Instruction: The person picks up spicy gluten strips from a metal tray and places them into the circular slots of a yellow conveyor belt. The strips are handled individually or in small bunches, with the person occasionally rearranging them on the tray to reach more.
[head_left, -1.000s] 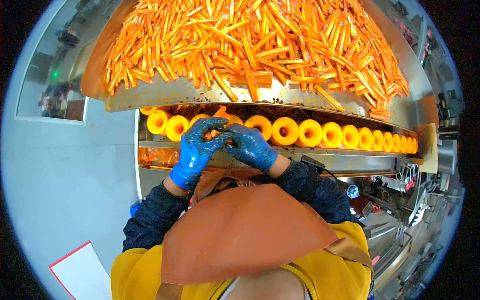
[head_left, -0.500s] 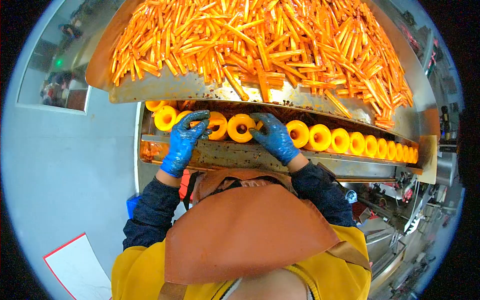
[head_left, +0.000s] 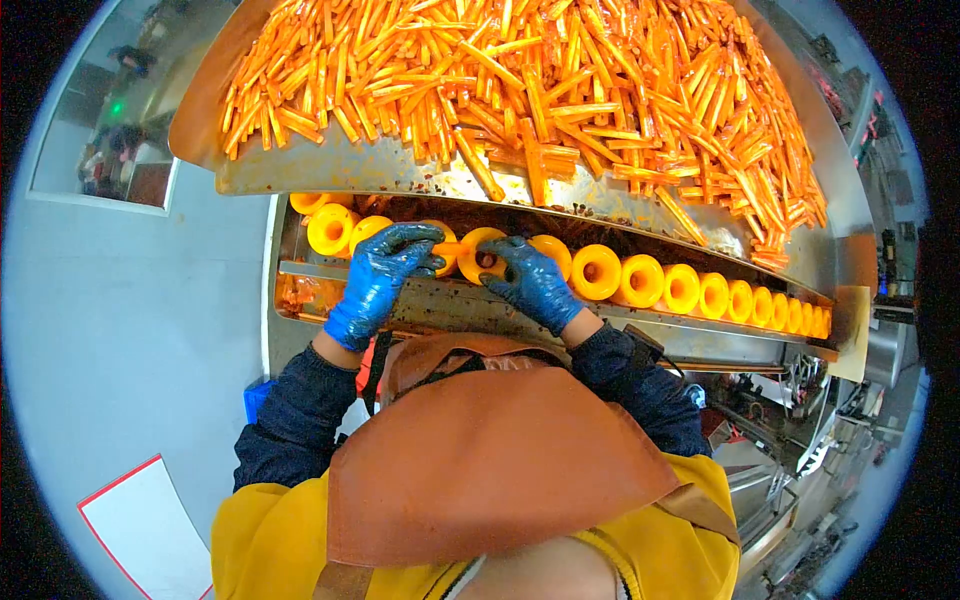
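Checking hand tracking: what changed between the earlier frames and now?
Since the first frame, the blue-gloved left hand moved left, the blue-gloved right hand right, parting over the row of yellow flared cups; they're slightly closer than in the second. Can't tell if anything was released. The heap of orange sticks on the metal tray looks unchanged.

"What finish do you see up close?"

"My left glove [head_left: 375,285] and right glove [head_left: 538,287] look glossy and slick. The yellow cups [head_left: 596,254] look like smooth, shiny plastic."

"And above?"

"The tray [head_left: 330,165] is smeared, shiny metal; its orange sticks [head_left: 600,90] gleam wetly."

"Your clothes?"

"My brown apron [head_left: 490,460] looks leathery and smooth, my dark sleeves [head_left: 290,430] matt, creased cloth."
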